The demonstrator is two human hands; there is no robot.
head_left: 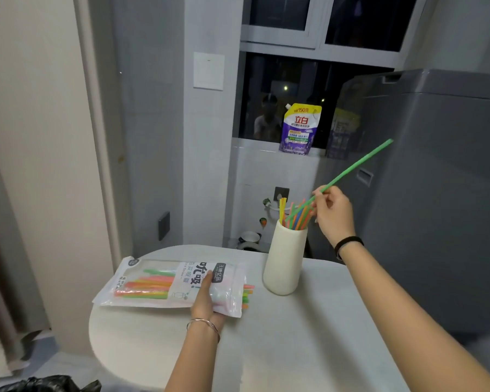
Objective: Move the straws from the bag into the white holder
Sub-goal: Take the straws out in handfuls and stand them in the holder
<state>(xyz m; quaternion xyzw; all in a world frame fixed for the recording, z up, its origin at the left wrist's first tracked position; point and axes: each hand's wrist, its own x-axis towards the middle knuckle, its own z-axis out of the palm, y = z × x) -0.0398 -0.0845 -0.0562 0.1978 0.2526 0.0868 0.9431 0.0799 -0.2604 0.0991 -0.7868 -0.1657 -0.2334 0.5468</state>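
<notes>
Desk [309, 335], round and pale, carries everything, and both hands work above it. Under the left hand [207, 301] lies the clear plastic bag [153, 278], flat on its side, its open mouth turned toward the right hand, probably so straws slide out that way. Coloured straws in the bag [145, 287] show through the plastic to the left of that hand, and a few tips [246, 295] poke out of the mouth just to its right. The white holder [283, 264] stands upright between the two hands, directly below the right hand [334, 213], and already holds a fan of orange, yellow, blue and green straws [297, 216].

The left hand grips the bag near its mouth, thumb laid over the top and fingers tucked beneath the edge, seemingly to steady it. The right hand pinches a long green straw [357, 168] low on its length between fingertips, the straw slanting up and away while its lower end points in among the others at the holder's rim.
</notes>
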